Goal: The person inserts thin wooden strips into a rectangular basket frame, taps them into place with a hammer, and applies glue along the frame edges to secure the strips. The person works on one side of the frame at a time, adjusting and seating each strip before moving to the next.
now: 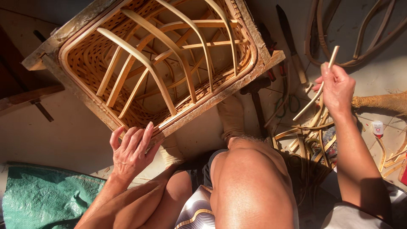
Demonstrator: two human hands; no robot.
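**Camera Setup: Single Head View**

We have one camera, worn on the head and aimed steeply down past our knees at the floor (63, 131). It sits close: the woven basket frame (157, 63) fills the upper picture, our hands enter from below. No second view overlaps.

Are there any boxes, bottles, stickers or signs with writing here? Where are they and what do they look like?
Small bottle: on the floor at the far right, beyond the right hand; white, round, with a red band low down and a small label.
Green sack: bottom left on the floor, below the left hand; woven plastic, crumpled, no label showing.
No signs or screens.
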